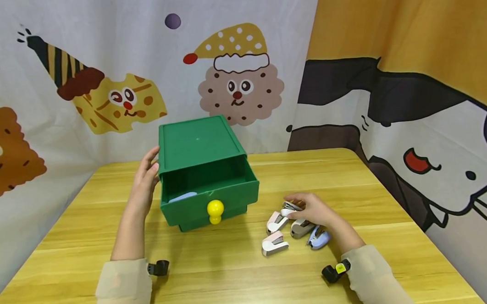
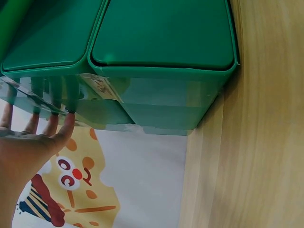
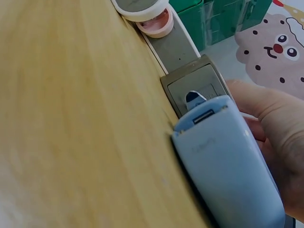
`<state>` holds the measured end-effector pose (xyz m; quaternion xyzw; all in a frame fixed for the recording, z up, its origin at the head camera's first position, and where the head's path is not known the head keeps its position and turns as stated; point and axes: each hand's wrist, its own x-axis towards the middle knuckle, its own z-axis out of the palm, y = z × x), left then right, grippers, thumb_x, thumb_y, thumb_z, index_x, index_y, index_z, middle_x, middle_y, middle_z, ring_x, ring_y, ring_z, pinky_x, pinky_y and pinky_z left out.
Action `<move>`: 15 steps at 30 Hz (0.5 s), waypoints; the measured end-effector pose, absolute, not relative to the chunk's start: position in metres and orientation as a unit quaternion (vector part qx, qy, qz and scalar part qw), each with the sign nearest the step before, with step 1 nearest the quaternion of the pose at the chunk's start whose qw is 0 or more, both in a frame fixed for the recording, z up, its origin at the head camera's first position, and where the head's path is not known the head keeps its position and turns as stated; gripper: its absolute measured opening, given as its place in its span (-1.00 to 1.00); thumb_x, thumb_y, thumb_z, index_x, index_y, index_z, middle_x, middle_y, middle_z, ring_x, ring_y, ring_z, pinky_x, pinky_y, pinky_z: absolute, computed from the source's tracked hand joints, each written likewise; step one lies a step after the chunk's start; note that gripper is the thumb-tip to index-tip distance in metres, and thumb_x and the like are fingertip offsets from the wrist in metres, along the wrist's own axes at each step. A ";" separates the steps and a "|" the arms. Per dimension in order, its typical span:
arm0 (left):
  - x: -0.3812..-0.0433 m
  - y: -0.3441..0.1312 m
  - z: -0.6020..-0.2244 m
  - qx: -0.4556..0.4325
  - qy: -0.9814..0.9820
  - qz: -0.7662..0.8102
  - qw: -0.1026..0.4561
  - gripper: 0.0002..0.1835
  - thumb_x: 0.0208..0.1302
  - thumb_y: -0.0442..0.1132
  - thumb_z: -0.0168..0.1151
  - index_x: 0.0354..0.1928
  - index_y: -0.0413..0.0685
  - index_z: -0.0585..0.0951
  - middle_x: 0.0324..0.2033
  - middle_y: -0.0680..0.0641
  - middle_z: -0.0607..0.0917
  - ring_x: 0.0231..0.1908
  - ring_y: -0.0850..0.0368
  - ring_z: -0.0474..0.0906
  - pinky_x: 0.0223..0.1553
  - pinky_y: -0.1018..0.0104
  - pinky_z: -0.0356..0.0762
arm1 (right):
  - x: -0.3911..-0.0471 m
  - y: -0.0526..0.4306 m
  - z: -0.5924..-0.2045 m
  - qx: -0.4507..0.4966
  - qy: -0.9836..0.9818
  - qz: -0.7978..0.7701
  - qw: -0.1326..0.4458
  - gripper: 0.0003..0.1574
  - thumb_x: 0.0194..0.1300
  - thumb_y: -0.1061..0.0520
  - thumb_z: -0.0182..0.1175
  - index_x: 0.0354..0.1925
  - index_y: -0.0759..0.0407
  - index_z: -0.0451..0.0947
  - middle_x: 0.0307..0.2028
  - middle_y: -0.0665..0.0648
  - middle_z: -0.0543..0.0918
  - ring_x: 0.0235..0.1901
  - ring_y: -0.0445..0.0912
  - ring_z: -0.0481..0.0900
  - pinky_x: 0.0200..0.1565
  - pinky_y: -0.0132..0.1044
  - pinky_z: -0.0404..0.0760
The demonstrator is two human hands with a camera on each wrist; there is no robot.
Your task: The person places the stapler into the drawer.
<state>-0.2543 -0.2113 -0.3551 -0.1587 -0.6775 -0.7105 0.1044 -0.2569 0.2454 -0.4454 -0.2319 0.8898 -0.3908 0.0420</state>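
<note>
A green drawer box [image 1: 201, 142] stands on the table, its upper drawer [image 1: 211, 204] pulled out by a yellow knob [image 1: 215, 209]. Inside that drawer lies a pale blue thing [image 1: 183, 197], mostly hidden by the front. My left hand [image 1: 143, 180] rests on the box's left side, fingers stretched along it in the left wrist view. To the right of the box, my right hand [image 1: 312, 209] pinches a white stapler [image 1: 288, 210] between thumb and fingers. Around it lie two pink-and-white staplers [image 1: 275, 243], a grey-brown stapler [image 1: 301, 228] and a light blue stapler [image 3: 223, 166].
The wooden table [image 1: 233, 281] reaches back to a cartoon-printed curtain [image 1: 130, 34]. Clear tape [image 2: 156, 111] runs along the box's side. A small black camera [image 1: 158, 268] sits at the left wrist, another black camera [image 1: 332, 273] at the right.
</note>
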 end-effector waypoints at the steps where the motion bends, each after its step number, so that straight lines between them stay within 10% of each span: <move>1: -0.254 -0.211 -0.355 -0.158 -0.677 -0.711 0.105 -0.42 0.47 -0.07 -0.10 0.47 0.05 0.13 0.29 -0.15 0.23 0.21 0.04 0.21 0.22 0.01 0.05 | -0.257 0.245 -0.446 -0.235 0.892 -0.384 0.040 -0.33 0.11 0.09 0.42 0.15 0.31 0.51 -0.05 0.17 0.61 -0.11 0.03 0.54 -0.08 -0.06 0.53; 15: -0.253 -0.211 -0.355 -0.158 -0.678 -0.710 0.105 -0.42 0.47 -0.07 -0.10 0.47 0.07 0.13 0.30 -0.12 0.24 0.21 0.05 0.21 0.22 0.02 0.06 | -0.255 0.241 -0.444 -0.212 0.902 -0.373 0.054 -0.38 0.14 0.14 0.39 0.16 0.27 0.52 -0.01 0.18 0.61 -0.06 0.04 0.53 -0.04 -0.03 0.50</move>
